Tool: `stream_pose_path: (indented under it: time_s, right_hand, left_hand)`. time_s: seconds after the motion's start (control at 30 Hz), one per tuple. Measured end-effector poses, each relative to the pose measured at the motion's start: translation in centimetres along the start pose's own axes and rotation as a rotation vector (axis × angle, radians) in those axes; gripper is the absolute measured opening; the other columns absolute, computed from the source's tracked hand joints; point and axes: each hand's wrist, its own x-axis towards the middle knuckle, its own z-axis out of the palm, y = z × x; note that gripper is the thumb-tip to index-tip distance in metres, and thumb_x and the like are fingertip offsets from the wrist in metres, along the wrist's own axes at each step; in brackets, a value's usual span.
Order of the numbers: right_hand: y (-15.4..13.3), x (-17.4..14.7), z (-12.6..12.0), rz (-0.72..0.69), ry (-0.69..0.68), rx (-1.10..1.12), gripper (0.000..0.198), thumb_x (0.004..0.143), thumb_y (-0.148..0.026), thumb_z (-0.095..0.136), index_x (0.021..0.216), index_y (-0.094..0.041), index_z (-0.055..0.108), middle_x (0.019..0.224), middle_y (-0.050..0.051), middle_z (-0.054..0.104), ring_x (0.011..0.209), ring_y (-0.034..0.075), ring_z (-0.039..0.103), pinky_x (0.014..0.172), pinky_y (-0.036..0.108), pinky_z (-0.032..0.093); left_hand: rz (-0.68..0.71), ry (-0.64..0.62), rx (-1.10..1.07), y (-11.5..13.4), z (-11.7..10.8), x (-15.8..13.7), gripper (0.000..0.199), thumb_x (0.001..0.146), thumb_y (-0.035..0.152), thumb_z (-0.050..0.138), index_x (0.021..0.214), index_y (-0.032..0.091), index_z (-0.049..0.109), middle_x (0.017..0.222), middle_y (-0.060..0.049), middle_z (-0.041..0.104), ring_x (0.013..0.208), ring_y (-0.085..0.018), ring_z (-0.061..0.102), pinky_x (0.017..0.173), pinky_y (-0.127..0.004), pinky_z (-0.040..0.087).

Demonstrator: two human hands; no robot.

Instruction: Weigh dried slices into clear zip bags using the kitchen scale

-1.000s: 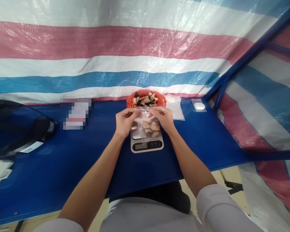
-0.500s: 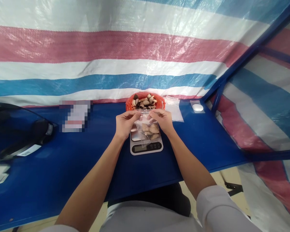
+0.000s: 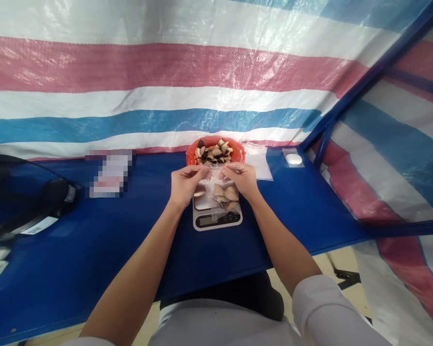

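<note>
Got both forearms stretched forward over the blue table point(image 3: 130, 235), angling inward, with sleeves bunched near the elbows. Pinching the top edge of a clear bag point(image 3: 218, 202) on one side with the left hand point(image 3: 182, 186), thumb aimed inward. Doing the same on the other side with the right hand point(image 3: 244, 180), thumb and forefinger closed on the plastic. Can't properly make out the lower fingers. Holding the bag above or against the white scale point(image 3: 197, 224), with tan pieces point(image 3: 231, 193) bunched toward its right side; can't tell whether touching the plate. Just past the fingertips, note a red basket point(image 3: 189, 155) heaped with similar chunks point(image 3: 215, 153).

Compared to a second ago: barely any change, tbh. Still gripping the same edge with both hands, in nearly the same spot. Got the filled part slightly lower, though, now closer to the button panel point(image 3: 223, 221).
</note>
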Motion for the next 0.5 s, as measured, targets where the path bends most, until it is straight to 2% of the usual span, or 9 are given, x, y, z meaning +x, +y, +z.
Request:
stream_pose_path:
  time_s: [0.2,0.5]
  right_hand:
    - [-0.08,-0.16,-0.11,0.038,-0.037,0.003,0.037,0.069,-0.055,0.081,0.079,-0.021,0.073,0.071,0.001,0.072,0.066,0.017,0.069,0.057,0.03,0.06]
    - [0.58,-0.06,0.19,0.011,-0.008,0.018,0.035,0.07,-0.054,0.08,0.076,-0.021,0.073,0.067,0.001,0.071,0.062,0.016,0.069,0.058,0.028,0.06]
  left_hand:
    - [0.038,-0.041,0.006,0.04,-0.13,-0.05,0.024,0.071,0.042,0.085,0.072,0.019,0.079,0.07,-0.003,0.075,0.067,-0.017,0.068,0.073,-0.029,0.056]
    - [0.042,-0.067,0.045,0.64,0.22,-0.32,0.025,0.072,0.044,0.085,0.076,0.019,0.08,0.071,-0.003,0.076,0.066,-0.016,0.067,0.07,-0.028,0.056]
